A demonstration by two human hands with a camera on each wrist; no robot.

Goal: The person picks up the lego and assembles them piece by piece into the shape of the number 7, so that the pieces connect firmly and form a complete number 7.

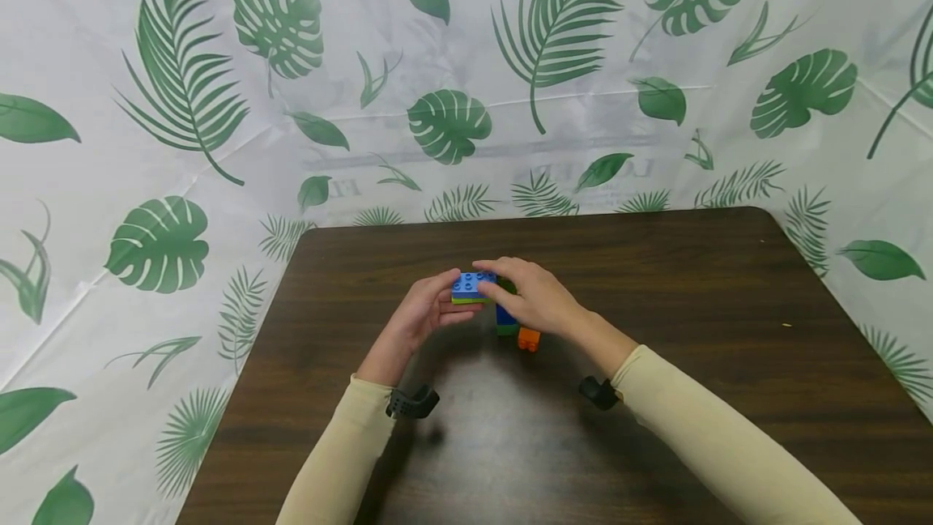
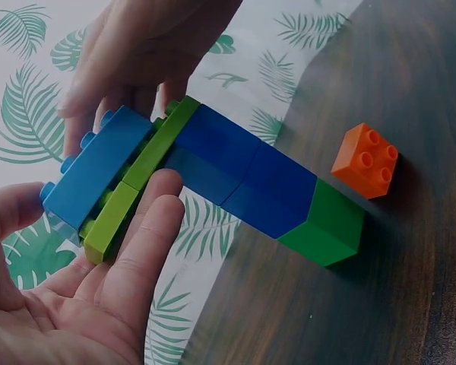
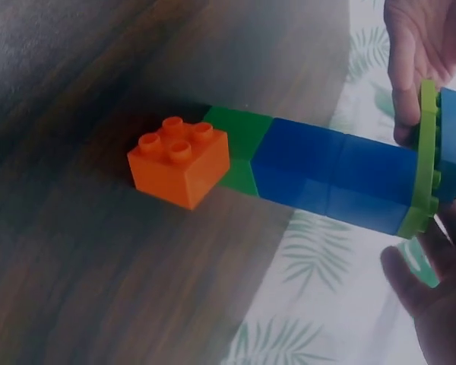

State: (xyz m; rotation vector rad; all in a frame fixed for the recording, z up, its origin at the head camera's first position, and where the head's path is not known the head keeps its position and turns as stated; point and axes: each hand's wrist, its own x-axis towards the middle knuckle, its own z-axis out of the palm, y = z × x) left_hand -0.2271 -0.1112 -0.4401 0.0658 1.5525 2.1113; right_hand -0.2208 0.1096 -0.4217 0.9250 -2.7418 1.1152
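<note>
A: Where is the piece in work found?
B: Between the two hands, at the top of an upright stack: a light-blue toy building brick (image 2: 99,167), studs up. Beneath it, lime-green plates (image 2: 158,150) are seen, a seam dividing them; their studs are exposed along the gap, so full seating is judged not reached.

A: And the hands?
B: By the left hand (image 1: 430,306) the brick's left end is held, thumb at the brick and fingers under the overhanging plates. By the right hand (image 1: 535,298) the other end is gripped, thumb over the top and fingers behind. The pressure applied cannot be told.

A: What is best observed in the seating?
B: Brick edges should be squared to the plates first. Pressure is best applied evenly from above, the overhang being braced by the left fingers; otherwise the plates could be levered off.

A: Surroundings?
B: Below the hands, two dark-blue bricks (image 2: 273,182) are carried on a green brick (image 2: 327,224). Nearer the person, below the right hand, a four-stud orange brick (image 3: 178,163) is noted, lying on its side. The dark wood-grain tabletop (image 1: 656,282) is bordered, beyond the hands, by leaf-print sheeting (image 1: 350,47).
</note>
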